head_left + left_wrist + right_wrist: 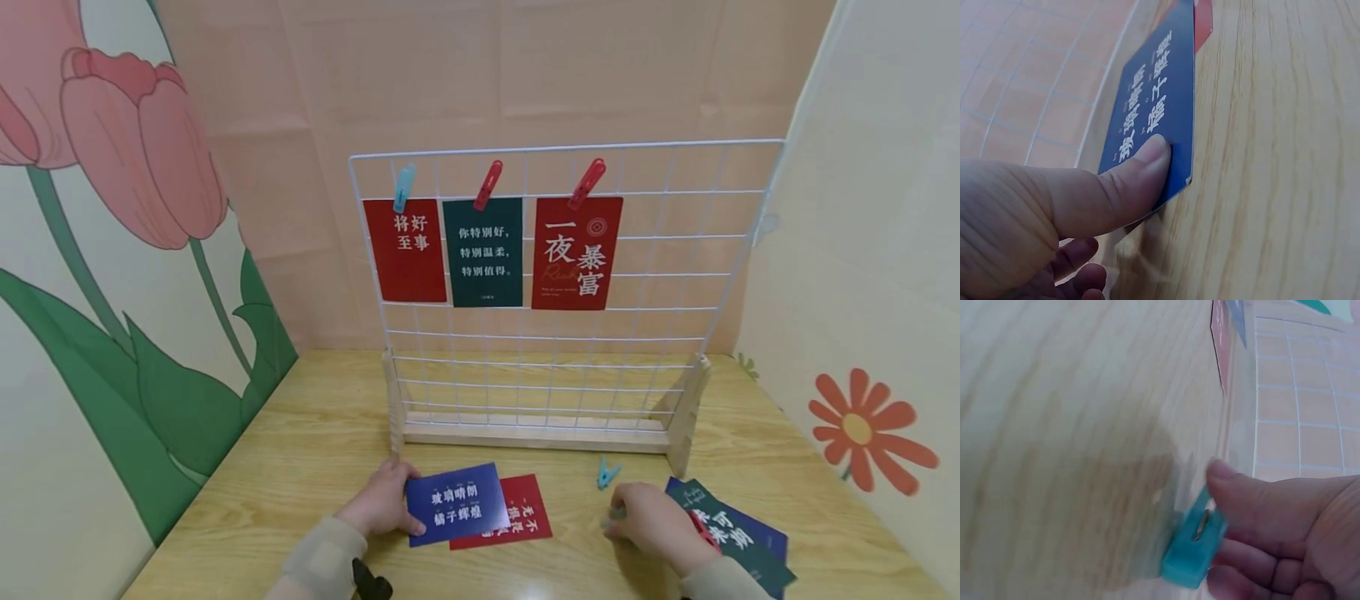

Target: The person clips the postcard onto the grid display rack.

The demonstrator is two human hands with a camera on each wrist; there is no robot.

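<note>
My left hand (386,500) pinches the left edge of a blue card (480,492) with white lettering. In the left wrist view the thumb (1141,165) lies on top of that card, with fingers below it. Partly under the blue card is a red card (537,508) on the table. To the right, my right hand (660,521) pinches a teal clothespin (1191,556) between thumb and fingers, close above the wood. Another light-blue clothespin (607,473) lies just beyond that hand.
A white wire grid (667,275) stands in a wooden base (525,433). Along its upper part hang a red card (412,275), a green card (483,287) and another red card (555,292), each under a clothespin. More cards (750,521) overlap at the right, partly behind my right hand.
</note>
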